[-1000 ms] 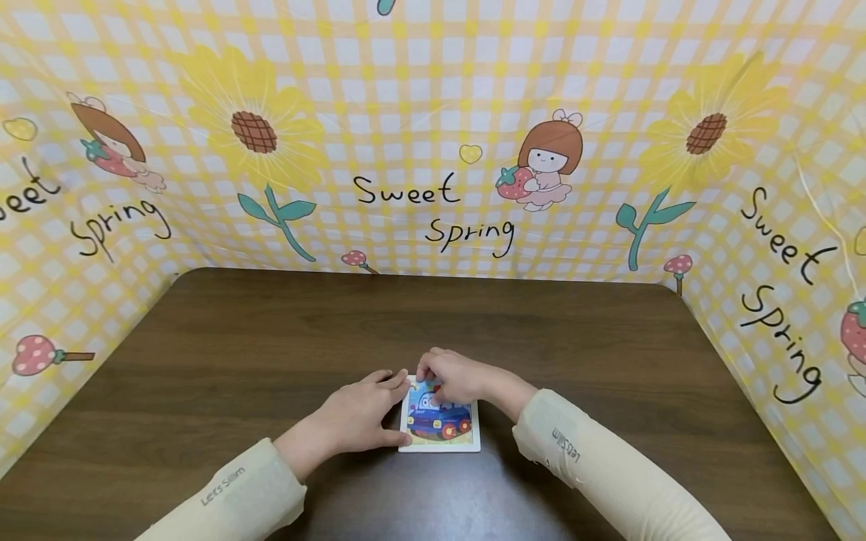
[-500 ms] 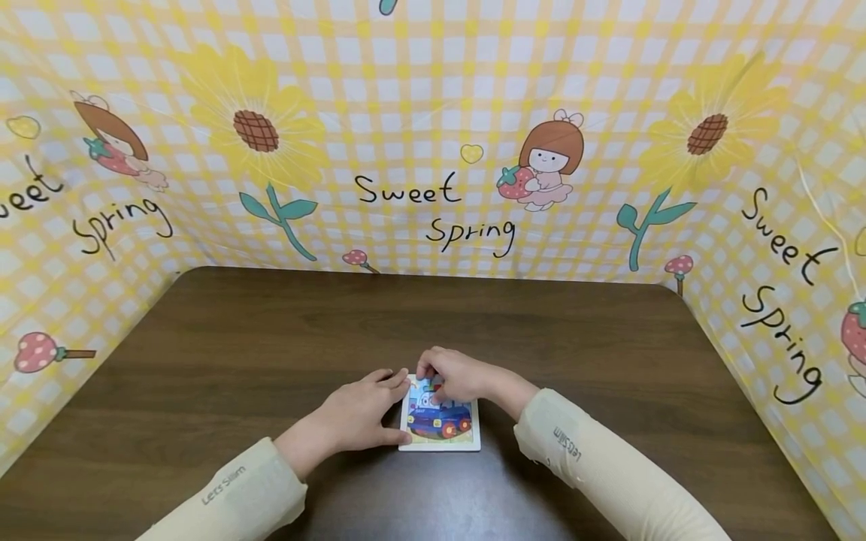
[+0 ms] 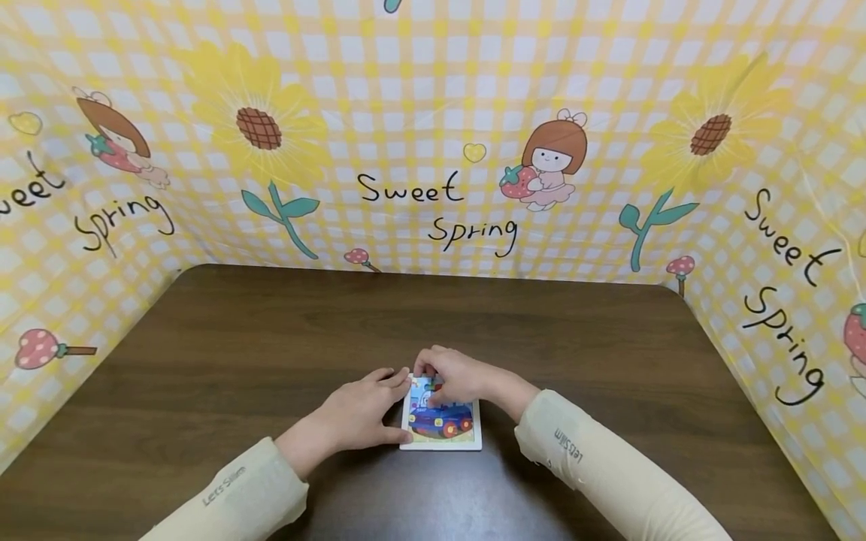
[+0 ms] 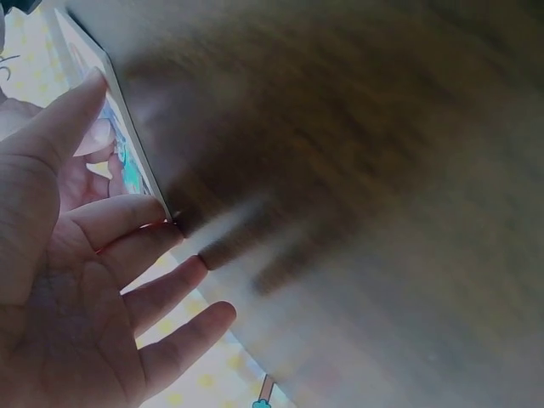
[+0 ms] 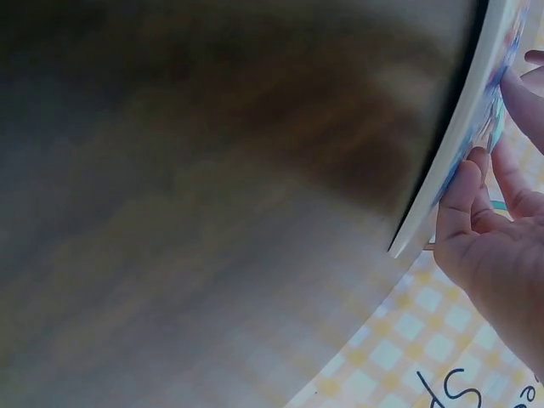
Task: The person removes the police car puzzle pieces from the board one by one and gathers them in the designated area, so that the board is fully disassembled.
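Note:
A square jigsaw puzzle (image 3: pixel 433 424) with a blue cartoon car lies in a white frame (image 3: pixel 446 448) on the table. My left hand (image 3: pixel 355 415) rests along its left side. Its thumb touches the lower left corner, and its fingers reach the upper left corner, spread and fairly straight. Over the upper part, my right hand (image 3: pixel 456 376) has its thumb and forefinger bent towards each other, pinching a small puzzle piece (image 3: pixel 430 386) at the picture's surface. That hand covers the upper right of the picture. In the right wrist view, the frame (image 5: pixel 442 161) appears edge-on beside the fingers.
A dark brown wooden table (image 3: pixel 271 315) lies under both hands. Yellow checked cloth (image 3: pixel 406 113) with printed flowers and figures stands around its back and sides. Light sleeves (image 3: pixel 237 485) cover both forearms.
Both hands stay in nearly the same place on the puzzle. The right thumb and forefinger have shifted very slightly to the left. The head view has tilted a little.

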Demonstrator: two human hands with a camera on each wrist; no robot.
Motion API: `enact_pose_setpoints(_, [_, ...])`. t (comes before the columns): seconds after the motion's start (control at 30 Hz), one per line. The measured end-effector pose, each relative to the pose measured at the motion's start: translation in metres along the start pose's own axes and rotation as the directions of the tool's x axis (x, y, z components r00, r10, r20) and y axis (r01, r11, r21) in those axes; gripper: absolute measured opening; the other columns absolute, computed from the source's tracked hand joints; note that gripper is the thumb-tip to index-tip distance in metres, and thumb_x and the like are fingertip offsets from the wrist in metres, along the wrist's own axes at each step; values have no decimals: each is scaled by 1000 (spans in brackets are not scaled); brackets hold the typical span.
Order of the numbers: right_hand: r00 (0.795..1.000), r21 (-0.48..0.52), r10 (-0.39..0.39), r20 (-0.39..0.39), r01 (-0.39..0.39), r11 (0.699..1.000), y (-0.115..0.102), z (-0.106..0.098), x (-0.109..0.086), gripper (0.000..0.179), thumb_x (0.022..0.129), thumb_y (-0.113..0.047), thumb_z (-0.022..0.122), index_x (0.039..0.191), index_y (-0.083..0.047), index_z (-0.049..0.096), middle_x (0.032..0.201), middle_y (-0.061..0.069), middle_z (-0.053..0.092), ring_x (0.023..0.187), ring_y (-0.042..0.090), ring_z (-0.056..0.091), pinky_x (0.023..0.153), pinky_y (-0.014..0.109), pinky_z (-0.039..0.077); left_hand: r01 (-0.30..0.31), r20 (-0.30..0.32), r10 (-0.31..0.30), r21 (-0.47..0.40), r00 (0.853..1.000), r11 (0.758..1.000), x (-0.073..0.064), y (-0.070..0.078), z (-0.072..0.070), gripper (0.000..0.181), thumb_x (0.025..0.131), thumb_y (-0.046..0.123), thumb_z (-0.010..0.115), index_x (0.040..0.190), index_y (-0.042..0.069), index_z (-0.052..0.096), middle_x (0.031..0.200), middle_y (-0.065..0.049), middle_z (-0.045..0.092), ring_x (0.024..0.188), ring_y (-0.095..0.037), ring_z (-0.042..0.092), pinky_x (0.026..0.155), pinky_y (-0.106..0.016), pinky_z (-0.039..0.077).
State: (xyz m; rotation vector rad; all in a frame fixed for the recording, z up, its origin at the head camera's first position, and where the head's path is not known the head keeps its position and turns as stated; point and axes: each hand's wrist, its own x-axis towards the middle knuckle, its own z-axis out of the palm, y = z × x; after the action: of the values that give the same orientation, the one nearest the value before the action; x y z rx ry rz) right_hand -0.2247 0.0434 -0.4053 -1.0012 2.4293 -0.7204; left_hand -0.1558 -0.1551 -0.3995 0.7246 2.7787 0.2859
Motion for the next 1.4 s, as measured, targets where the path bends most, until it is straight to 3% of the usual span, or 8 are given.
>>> enact_pose_setpoints(0.17, [1000,-7,-2,-9,2,1000,0,-3,-1,32,87,-10,77,112,-11,58,99,3,54,91,16,49,85,32,44,1,-3,-1,-3,1000,1000,1,1,-2,83,83,52,75,148,8,47,158,-9,41,145,-37,38,104,-56,46])
enact_pose_setpoints(0.43, [999,99,-26,-22,29,995,0,-9,-2,19,91,0,68,107,-8,62,95,5,63,81,14,54,80,29,49,-2,-2,2,-10,1000,1000,4,3,-2,80,83,51,75,146,9,50,158,-10,41,145,-37,38,104,-56,46])
enact_pose_setpoints(0.7, [997,156,-46,-63,56,986,4,-10,0,11,93,0,66,103,-5,65,90,5,65,79,11,55,77,23,49,-3,-9,3,-17,1000,1000,5,3,-3,78,84,50,75,146,11,50,157,-10,41,145,-37,38,102,-58,47])
enact_pose_setpoints(1.4, [983,296,9,-186,47,954,21,-33,-20,9,94,-1,65,102,-5,66,87,5,63,80,13,55,77,24,48,46,30,-45,-26,999,999,3,1,-1,83,83,53,75,149,11,46,160,-5,38,147,-35,35,108,-56,42])
